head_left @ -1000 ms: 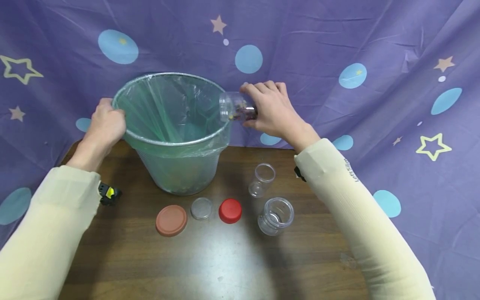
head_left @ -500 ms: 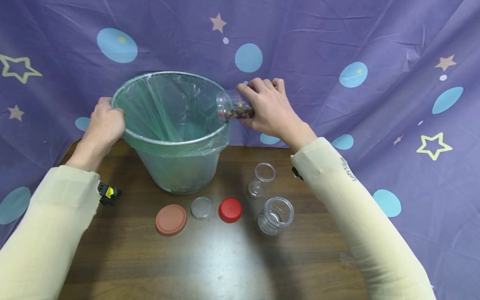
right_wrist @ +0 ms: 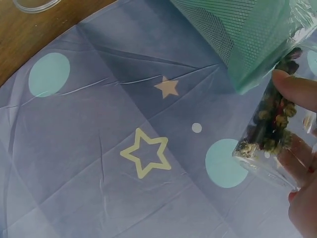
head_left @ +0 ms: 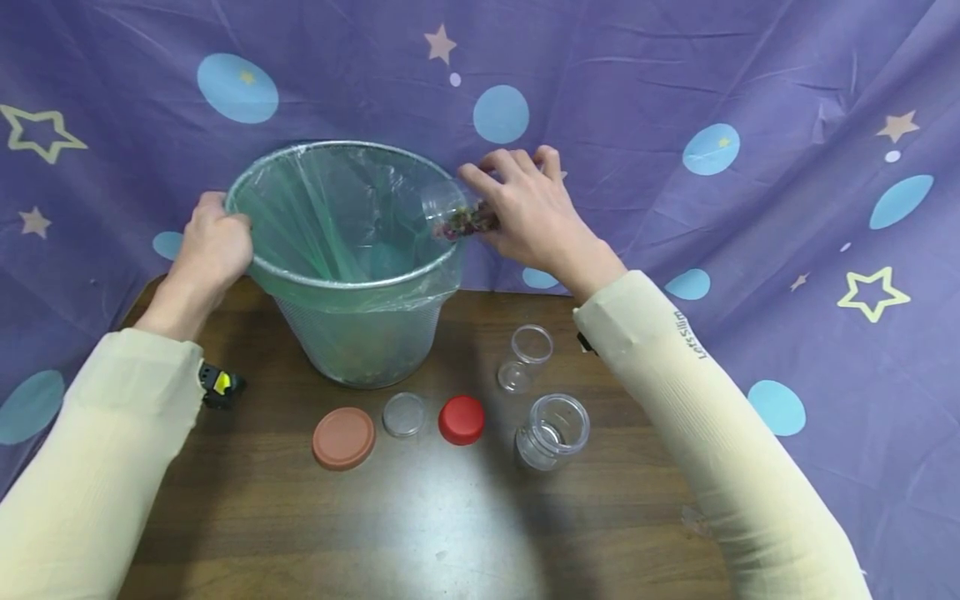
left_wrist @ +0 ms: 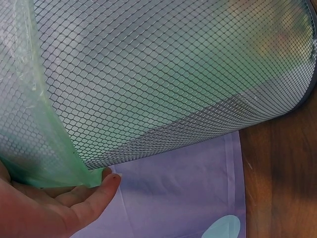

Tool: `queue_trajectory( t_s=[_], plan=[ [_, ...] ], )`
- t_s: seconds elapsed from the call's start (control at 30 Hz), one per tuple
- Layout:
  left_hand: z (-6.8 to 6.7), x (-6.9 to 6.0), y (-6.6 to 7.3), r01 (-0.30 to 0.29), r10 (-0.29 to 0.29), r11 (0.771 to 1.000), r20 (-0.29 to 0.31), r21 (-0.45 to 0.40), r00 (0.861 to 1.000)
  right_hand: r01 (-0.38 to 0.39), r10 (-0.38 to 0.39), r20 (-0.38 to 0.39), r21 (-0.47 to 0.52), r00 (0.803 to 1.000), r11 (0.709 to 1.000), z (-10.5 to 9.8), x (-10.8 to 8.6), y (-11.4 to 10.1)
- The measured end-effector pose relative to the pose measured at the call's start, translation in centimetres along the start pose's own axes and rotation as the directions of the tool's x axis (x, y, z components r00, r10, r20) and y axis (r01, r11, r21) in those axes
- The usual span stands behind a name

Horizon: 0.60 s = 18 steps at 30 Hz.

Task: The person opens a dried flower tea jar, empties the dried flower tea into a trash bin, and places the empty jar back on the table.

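A mesh wastebasket (head_left: 360, 337) lined with a green plastic bag (head_left: 315, 229) stands on the table at the back left. My left hand (head_left: 213, 250) grips its rim at the left; in the left wrist view its fingers (left_wrist: 94, 203) curl at the bag's folded edge. On the other side, my right hand (head_left: 528, 208) holds a clear jar (head_left: 442, 200) on its side, mouth over the bin's right rim. Dried flower buds (right_wrist: 272, 116) lie along the jar's lower wall, dark and yellowish, reaching towards the mouth.
In front of the bin lie a pinkish-orange lid (head_left: 343, 438), a grey lid (head_left: 404, 415) and a red lid (head_left: 461, 419). Two clear jars stand right of them, a narrow jar (head_left: 525, 358) and a wider jar (head_left: 552, 432). A purple patterned cloth (head_left: 630, 108) hangs behind.
My right hand has moved left and slightly up, bringing the jar further over the bin. The buds have slid towards its mouth. My left hand stays on the rim.
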<state>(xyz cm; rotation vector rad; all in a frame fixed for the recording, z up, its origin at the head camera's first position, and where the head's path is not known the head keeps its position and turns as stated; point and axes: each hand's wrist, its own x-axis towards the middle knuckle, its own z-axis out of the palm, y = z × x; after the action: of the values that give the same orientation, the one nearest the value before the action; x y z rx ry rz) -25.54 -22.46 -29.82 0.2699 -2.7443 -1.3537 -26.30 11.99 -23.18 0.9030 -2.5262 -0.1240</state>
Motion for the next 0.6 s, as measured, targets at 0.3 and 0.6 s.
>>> queue_trajectory(
  t_s=[0.3, 0.6],
  plan=[
    [0.1, 0.05, 0.16, -0.002, 0.002, 1.0, -0.015, 0.0, 1.0, -0.024, 0.023, 0.038, 0.009, 0.999, 1.0, 0.01, -0.11, 0.01],
    [0.1, -0.06, 0.08, -0.004, 0.004, 1.0, -0.014, -0.008, 1.0, -0.06, 0.057, 0.072, 0.034, 0.996, 0.998, 0.51, -0.64, 0.74]
  ],
)
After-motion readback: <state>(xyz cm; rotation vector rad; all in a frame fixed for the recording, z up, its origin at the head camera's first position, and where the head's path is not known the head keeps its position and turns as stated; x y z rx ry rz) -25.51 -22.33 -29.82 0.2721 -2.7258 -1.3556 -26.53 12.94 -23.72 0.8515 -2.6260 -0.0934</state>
